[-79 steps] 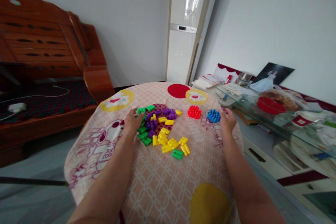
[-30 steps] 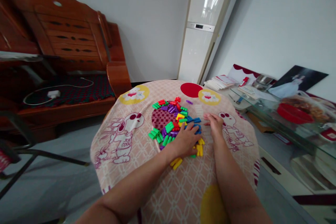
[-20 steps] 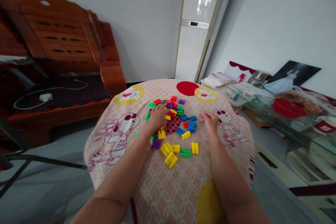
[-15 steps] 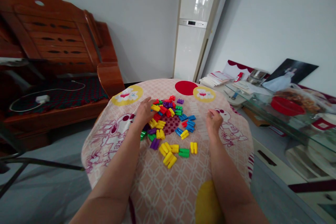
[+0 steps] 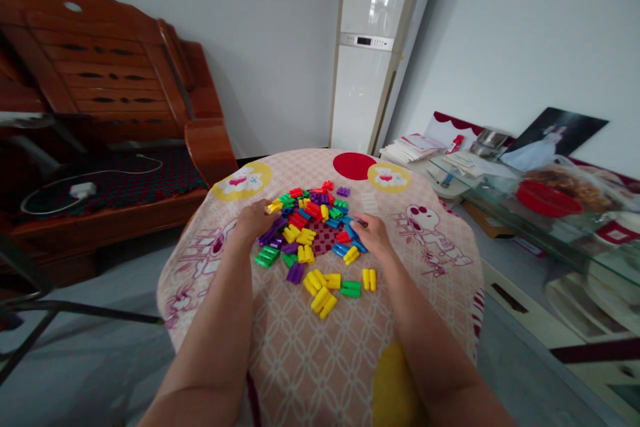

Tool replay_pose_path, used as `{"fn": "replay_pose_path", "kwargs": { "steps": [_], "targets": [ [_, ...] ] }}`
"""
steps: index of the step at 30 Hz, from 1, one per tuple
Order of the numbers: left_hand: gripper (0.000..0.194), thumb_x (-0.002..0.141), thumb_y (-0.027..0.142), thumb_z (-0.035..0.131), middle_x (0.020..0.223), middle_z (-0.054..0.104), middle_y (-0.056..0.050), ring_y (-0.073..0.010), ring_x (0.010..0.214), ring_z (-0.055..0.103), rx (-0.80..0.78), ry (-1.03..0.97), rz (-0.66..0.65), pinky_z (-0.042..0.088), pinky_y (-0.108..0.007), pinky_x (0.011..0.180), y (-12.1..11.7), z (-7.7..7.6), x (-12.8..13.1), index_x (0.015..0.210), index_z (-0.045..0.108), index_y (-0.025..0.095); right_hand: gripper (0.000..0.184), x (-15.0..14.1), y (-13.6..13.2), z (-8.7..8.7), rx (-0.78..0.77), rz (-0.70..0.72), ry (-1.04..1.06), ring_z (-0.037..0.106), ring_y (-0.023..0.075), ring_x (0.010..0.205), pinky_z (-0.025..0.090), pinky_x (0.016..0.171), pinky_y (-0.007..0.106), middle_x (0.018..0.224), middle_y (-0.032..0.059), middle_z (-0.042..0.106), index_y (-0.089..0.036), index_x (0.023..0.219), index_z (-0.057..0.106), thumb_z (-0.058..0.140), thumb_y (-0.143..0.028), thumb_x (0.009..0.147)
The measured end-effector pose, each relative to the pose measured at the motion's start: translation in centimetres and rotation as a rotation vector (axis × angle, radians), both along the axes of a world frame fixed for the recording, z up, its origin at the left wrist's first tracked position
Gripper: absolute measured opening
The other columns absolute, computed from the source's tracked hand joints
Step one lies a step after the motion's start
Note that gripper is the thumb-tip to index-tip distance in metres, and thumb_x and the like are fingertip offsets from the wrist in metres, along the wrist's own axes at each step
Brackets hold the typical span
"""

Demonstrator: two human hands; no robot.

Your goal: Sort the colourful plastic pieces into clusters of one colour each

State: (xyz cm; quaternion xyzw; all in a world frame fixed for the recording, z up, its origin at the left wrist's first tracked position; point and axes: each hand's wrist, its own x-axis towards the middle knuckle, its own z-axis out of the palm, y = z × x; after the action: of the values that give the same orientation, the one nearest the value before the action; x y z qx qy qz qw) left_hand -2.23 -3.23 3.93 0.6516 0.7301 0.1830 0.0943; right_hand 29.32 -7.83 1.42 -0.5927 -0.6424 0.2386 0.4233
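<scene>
Many small plastic building blocks, each like paired tubes, lie in a loose heap on a round table. My left hand (image 5: pixel 249 223) is at the heap's left edge, its fingers closed on a yellow block (image 5: pixel 275 206). Purple blocks (image 5: pixel 273 232) and a green block (image 5: pixel 267 256) lie just beside it. At the right edge, my right hand (image 5: pixel 373 235) has its thumb and fingers closed on a blue block (image 5: pixel 354 223), partly hidden by them. A red block (image 5: pixel 343 237) and more blue pieces sit under and beside these fingers. Several yellow blocks (image 5: pixel 324 303) and a green block (image 5: pixel 351 289) lie nearer me.
A patterned cloth (image 5: pixel 320 360) covers the table. To the right, a glass-topped cabinet (image 5: pixel 505 213) carries papers, a red bowl (image 5: pixel 549 197) and a photo. A wooden bench (image 5: pixel 115 93) stands at the left. Behind is a tall white air conditioner (image 5: pixel 361 87).
The sorted red and blue groups have been mixed into the heap. Lately my left hand has drawn back left with a yellow block, while my right hand has moved left onto the blue blocks.
</scene>
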Motion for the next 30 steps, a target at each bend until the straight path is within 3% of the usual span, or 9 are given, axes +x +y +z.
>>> {"fn": "replay_pose_path", "kwargs": {
  "steps": [3, 5, 8, 13, 18, 22, 26, 30],
  "targets": [
    [0.048, 0.085, 0.038, 0.06, 0.109, 0.073, -0.011, -0.0293, 0.105, 0.067, 0.091, -0.033, 0.001, 0.051, -0.037, 0.093, 0.3, 1.0, 1.4, 0.128, 0.064, 0.019, 0.035, -1.5, -0.4, 0.1, 0.019, 0.102, 0.113, 0.069, 0.0219, 0.081, 0.054, 0.078, 0.033, 0.089, 0.0042, 0.077, -0.021, 0.101, 0.078, 0.061, -0.042, 0.078],
    [0.046, 0.086, 0.036, 0.06, 0.119, 0.069, -0.013, -0.0299, 0.113, 0.064, 0.198, -0.033, -0.012, 0.048, -0.038, 0.1, 1.0, 1.8, 2.8, 0.128, 0.065, 0.017, 0.034, -1.3, -0.4, 0.0, 0.06, 0.018, 0.119, 0.069, 0.0222, 0.08, 0.054, 0.077, 0.032, 0.086, 0.0049, 0.077, -0.021, 0.096, 0.078, 0.058, -0.043, 0.079],
    [0.045, 0.088, 0.033, 0.058, 0.128, 0.064, -0.015, -0.0288, 0.121, 0.059, 0.291, -0.069, -0.136, 0.043, -0.036, 0.107, 2.8, 2.4, 6.0, 0.128, 0.064, 0.014, 0.036, 0.1, 0.1, -0.7, 0.086, -0.143, 0.127, 0.07, 0.0229, 0.08, 0.054, 0.077, 0.032, 0.083, 0.0063, 0.076, -0.02, 0.092, 0.077, 0.054, -0.044, 0.079],
    [0.052, 0.088, 0.03, 0.059, 0.133, 0.06, -0.019, -0.0286, 0.126, 0.056, 0.212, -0.082, -0.378, 0.04, -0.034, 0.11, 6.9, 2.2, 12.3, 0.135, 0.059, 0.009, 0.038, 1.7, 0.8, -1.9, 0.004, -0.284, 0.187, 0.068, 0.0215, 0.069, 0.053, 0.068, 0.031, 0.071, 0.006, 0.073, -0.018, 0.083, 0.074, 0.05, -0.047, 0.078],
    [0.055, 0.089, 0.04, 0.058, 0.141, 0.054, -0.02, -0.0376, 0.126, 0.053, 0.06, 0.019, -0.38, 0.044, -0.05, 0.103, 9.8, 1.9, 16.3, 0.14, 0.056, 0.018, 0.036, 1.7, 1.0, -2.5, -0.011, -0.276, 0.193, 0.066, 0.0191, 0.065, 0.051, 0.063, 0.028, 0.068, 0.005, 0.072, -0.018, 0.078, 0.072, 0.05, -0.047, 0.078],
    [0.051, 0.089, 0.047, 0.056, 0.14, 0.055, -0.019, -0.0418, 0.128, 0.05, -0.062, 0.122, -0.398, 0.042, -0.057, 0.101, 10.3, 1.4, 17.8, 0.133, 0.063, 0.024, 0.036, 1.6, 1.1, -2.6, 0.018, -0.27, 0.18, 0.065, 0.0182, 0.063, 0.05, 0.062, 0.027, 0.066, 0.0045, 0.07, -0.018, 0.074, 0.07, 0.05, -0.048, 0.079],
    [0.046, 0.084, 0.043, 0.062, 0.13, 0.062, -0.019, -0.0371, 0.123, 0.055, -0.024, 0.257, -0.537, 0.044, -0.048, 0.102, 9.3, 1.0, 17.9, 0.121, 0.071, 0.018, 0.034, 1.8, 1.3, -2.7, 0.014, -0.271, 0.229, 0.064, 0.0183, 0.062, 0.049, 0.061, 0.027, 0.064, 0.0036, 0.069, -0.018, 0.075, 0.07, 0.052, -0.046, 0.078],
    [0.038, 0.08, 0.038, 0.064, 0.117, 0.069, -0.015, -0.0294, 0.109, 0.064, -0.008, 0.357, -0.675, 0.047, -0.038, 0.099, 7.4, 1.7, 16.4, 0.109, 0.074, 0.015, 0.031, 1.8, 1.5, -3.0, 0.015, -0.282, 0.252, 0.065, 0.0183, 0.062, 0.049, 0.06, 0.027, 0.064, 0.0033, 0.07, -0.018, 0.074, 0.07, 0.053, -0.044, 0.077]
  ]
}}
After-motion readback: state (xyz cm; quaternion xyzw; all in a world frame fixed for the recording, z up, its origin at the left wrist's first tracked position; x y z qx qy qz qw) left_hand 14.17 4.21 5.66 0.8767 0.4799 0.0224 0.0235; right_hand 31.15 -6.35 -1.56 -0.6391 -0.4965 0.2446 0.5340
